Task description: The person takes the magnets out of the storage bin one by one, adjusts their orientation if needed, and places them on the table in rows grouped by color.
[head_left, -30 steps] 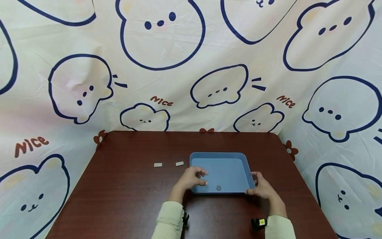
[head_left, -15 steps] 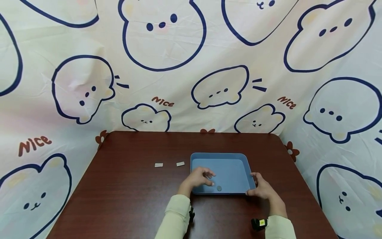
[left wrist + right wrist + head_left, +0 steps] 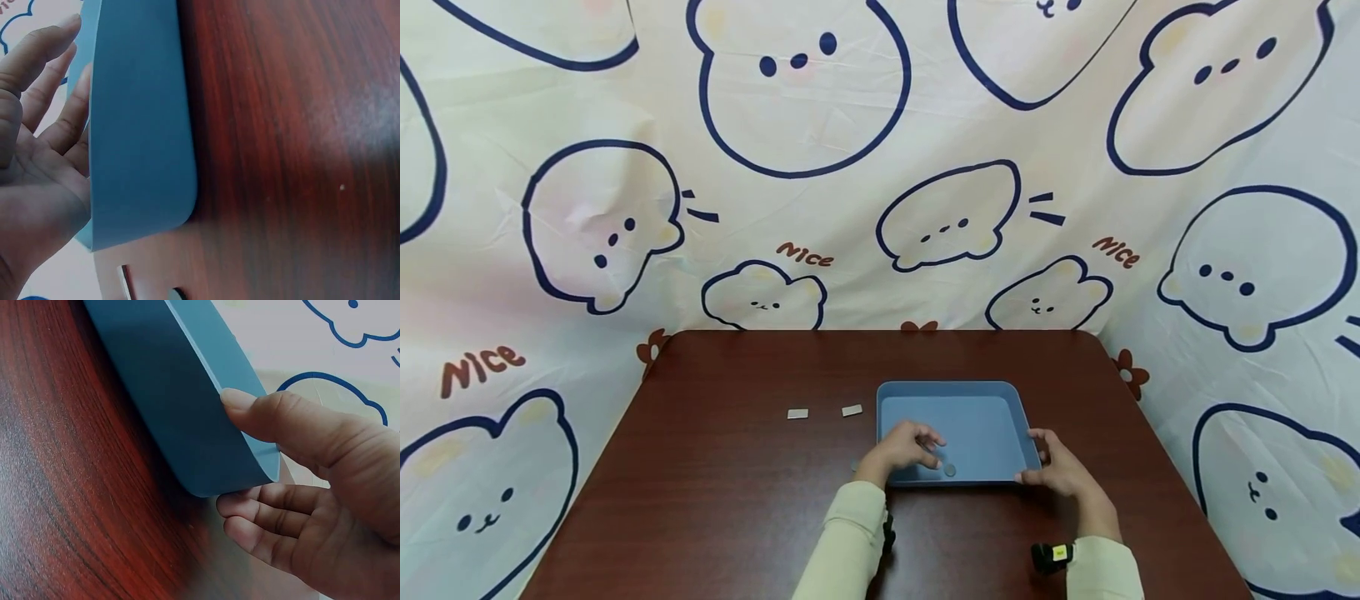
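A light blue rectangular tray (image 3: 977, 417) lies on the brown table, with a small grey-green coin-like disc (image 3: 950, 470) near its front wall. Over the tray's left part reaches my left hand (image 3: 907, 447), its fingers loosely bent and its fingertips close to the disc; nothing shows between them. In the left wrist view the fingers (image 3: 37, 56) stand behind the tray's front wall (image 3: 137, 125), apart from one another. My right hand (image 3: 1063, 475) holds the tray's front right corner. In the right wrist view its thumb (image 3: 250, 412) presses the rim and the other fingers lie round the side wall.
Two small whitish rectangular pieces, one (image 3: 797, 413) farther left and one (image 3: 852, 411) nearer the tray, lie on the brown table (image 3: 737, 500). A dark rounded thing (image 3: 177, 294) shows partly at the left wrist view's lower edge. Cartoon-printed cloth (image 3: 850, 208) hangs behind the table.
My left hand has moved right over the tray, closer to the disc. The right hand stays on the corner, and the tray and the whitish pieces have stayed put.
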`<state>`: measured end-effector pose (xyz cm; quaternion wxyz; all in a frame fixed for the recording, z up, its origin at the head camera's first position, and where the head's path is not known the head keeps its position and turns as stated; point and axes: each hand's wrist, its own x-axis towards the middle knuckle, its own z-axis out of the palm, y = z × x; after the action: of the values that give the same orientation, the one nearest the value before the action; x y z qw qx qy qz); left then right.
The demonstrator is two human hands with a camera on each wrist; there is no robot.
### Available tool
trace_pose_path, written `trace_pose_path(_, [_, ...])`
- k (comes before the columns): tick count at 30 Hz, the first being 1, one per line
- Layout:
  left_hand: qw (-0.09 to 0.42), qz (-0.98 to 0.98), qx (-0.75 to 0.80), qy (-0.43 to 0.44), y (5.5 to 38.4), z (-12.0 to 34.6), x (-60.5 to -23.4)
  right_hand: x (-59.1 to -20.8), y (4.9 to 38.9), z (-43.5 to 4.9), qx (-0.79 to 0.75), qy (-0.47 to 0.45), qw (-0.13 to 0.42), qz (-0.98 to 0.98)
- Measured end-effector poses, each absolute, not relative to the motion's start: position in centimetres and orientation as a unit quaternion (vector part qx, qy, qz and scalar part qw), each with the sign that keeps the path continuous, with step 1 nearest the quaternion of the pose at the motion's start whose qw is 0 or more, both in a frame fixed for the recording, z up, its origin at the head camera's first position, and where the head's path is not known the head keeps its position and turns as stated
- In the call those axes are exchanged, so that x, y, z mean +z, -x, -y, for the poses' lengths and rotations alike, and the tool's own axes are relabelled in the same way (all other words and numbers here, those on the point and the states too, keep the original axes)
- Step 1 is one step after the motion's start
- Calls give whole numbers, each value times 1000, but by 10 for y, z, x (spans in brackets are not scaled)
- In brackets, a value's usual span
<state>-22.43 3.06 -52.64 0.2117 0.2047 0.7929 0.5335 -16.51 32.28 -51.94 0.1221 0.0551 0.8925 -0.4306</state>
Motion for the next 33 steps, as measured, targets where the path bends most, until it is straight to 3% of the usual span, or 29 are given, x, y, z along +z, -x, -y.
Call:
trace_pose_path(17, [255, -815, 496, -159, 230, -38, -530, -522, 168, -323, -452, -64, 135, -879])
trace_pose_path(33, [222, -874, 411, -135, 225, -58, -532, -520, 164, -322, -463, -69, 136, -873])
